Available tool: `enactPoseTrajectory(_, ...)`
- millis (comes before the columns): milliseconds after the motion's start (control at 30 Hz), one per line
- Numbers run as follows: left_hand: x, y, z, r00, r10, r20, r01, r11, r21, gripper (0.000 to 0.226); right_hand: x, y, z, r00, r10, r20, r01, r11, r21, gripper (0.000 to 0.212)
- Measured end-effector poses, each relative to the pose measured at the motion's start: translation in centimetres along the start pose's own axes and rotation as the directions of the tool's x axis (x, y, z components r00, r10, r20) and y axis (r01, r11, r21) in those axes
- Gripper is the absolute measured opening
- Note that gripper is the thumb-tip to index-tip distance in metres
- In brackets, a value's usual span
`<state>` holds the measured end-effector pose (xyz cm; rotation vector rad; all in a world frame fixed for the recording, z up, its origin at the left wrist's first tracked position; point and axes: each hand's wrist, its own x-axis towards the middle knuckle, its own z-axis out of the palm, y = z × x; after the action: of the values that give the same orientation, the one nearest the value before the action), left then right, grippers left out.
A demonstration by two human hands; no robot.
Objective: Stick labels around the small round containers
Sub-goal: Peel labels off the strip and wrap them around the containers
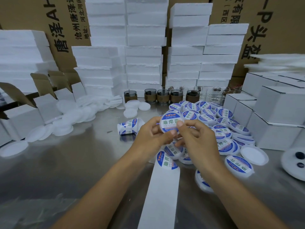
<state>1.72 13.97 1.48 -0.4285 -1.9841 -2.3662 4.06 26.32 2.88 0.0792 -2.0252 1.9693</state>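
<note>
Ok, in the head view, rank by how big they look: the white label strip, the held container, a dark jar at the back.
1. white label strip, largest, also nearest the camera.
2. held container, second.
3. dark jar, smallest here, but farther back, so its true size is unsure.

Held container (171, 123) was translucent white; its label had a blue rim, white centre, green characters. Container pile (222, 113) showed the same blue-white-green labels. Backing strip (163, 195) was plain white. Table (74, 162) was silver-grey. Foam blocks (145, 47) were white, cartons (66, 22) brown with black characters, jars (162, 96) smoky dark with brown bands.
</note>
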Motion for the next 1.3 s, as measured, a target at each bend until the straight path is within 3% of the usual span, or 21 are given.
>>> enactPoseTrajectory(67,0.2,-0.1,-0.2,1.0,-0.005,-0.023,0.005,1.0,0.004,0.029,0.0,0.0,0.0,1.0,0.002,0.031,-0.003,1.0,0.021,0.005)
enactPoseTrajectory(667,0.4,-0.3,-1.0,0.998,-0.031,-0.048,0.033,0.999,0.043,0.011,1.0,0.8,-1.3,0.996,-0.054,0.065,0.056,0.998,-0.025,0.016)
enactPoseTrajectory(767,0.3,0.0,-1.1,0.995,-0.018,-0.094,0.015,1.0,-0.025,0.014,1.8,0.9,-2.3,0.998,-0.054,-0.03,0.053,0.997,-0.054,0.016)
enactPoseTrajectory(867,0.4,0.7,-1.5,0.989,0.01,-0.147,-0.029,0.992,-0.126,0.014,2.7,1.5,-3.9,0.971,-0.121,-0.207,0.075,0.973,-0.217,0.013)
enactPoseTrajectory(933,0.5,1.3,-1.9,0.987,0.043,-0.154,-0.071,0.981,-0.182,0.015,3.0,2.0,-4.6,0.95,-0.182,-0.255,0.076,0.923,-0.377,0.02)
enactPoseTrajectory(1067,0.8,2.6,-3.0,0.974,0.14,-0.176,-0.17,0.971,-0.168,0.017,3.0,3.1,-4.8,0.956,-0.229,-0.182,0.061,0.765,-0.641,0.032)
enactPoseTrajectory(1200,2.6,3.9,-4.9,0.931,0.2,-0.307,-0.211,0.977,-0.005,0.017,3.2,3.6,-4.9,0.964,-0.233,-0.126,0.029,0.564,-0.825,0.028)
enactPoseTrajectory(1300,5.3,4.0,-7.0,0.884,0.203,-0.422,-0.11,0.966,0.235,0.021,3.5,3.2,-4.6,0.947,-0.305,-0.1,0.051,0.45,-0.891,0.03)
